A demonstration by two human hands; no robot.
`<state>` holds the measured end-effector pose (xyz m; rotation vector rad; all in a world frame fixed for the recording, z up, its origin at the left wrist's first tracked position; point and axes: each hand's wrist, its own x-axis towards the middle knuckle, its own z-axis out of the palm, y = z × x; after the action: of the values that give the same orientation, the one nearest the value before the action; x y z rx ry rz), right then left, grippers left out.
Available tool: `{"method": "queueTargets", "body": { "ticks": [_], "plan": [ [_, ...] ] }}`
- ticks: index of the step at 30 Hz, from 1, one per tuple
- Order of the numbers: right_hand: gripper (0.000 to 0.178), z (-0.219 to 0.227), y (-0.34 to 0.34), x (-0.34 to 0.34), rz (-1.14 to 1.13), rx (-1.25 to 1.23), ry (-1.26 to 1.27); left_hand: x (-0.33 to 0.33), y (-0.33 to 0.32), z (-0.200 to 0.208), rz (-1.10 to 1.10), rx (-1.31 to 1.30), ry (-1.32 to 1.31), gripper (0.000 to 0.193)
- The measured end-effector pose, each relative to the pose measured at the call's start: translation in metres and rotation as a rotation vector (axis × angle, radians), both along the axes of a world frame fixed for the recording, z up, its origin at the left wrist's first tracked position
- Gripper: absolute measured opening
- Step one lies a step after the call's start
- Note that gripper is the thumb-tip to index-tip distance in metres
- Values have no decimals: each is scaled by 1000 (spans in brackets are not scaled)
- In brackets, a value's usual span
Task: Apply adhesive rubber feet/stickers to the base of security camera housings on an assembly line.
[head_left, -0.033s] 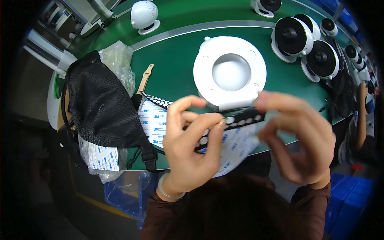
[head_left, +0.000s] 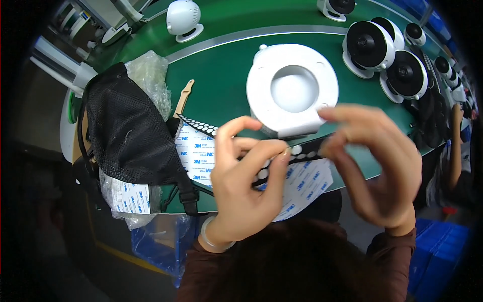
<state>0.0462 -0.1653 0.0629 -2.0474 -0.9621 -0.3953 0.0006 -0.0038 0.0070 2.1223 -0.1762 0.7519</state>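
A black strip with white round dots stretches between my hands above the table's near edge. My left hand pinches its middle between thumb and index finger. My right hand, a little blurred, has its thumb and a fingertip closed on the strip's right end. Its index finger reaches up by the lower rim of a white ring-shaped housing with a round hollow. The strip's free left end lies over white backing sheets with blue print. Another such sheet is under the strip.
A black mesh bag and clear bubble wrap are at the left. A beige slim piece lies on the green mat. White camera-like devices with black fronts stand at the right; another white device is farther back.
My right thumb and fingertip have come together on the strip's right end, where they were apart before. The strip and my left hand have shifted slightly right.
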Motion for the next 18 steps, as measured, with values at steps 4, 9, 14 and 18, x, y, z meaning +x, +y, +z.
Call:
{"method": "queueTargets", "body": {
  "ticks": [4, 9, 14, 18],
  "plan": [
    [10, -11, 26, 27, 2, -17, 7, 8, -8, -8, -20, -51, 33, 11],
    [8, -15, 31, 30, -41, -77, 29, 10, -13, -12, -11, -46, -5, 13],
    [8, -17, 33, 29, -53, -70, 26, 8, -15, -11, 19, -93, 22, 16],
    [8, -20, 35, 28, -48, -51, -5, 9, -12, -12, -12, -80, 2, 17]
  ]
}}
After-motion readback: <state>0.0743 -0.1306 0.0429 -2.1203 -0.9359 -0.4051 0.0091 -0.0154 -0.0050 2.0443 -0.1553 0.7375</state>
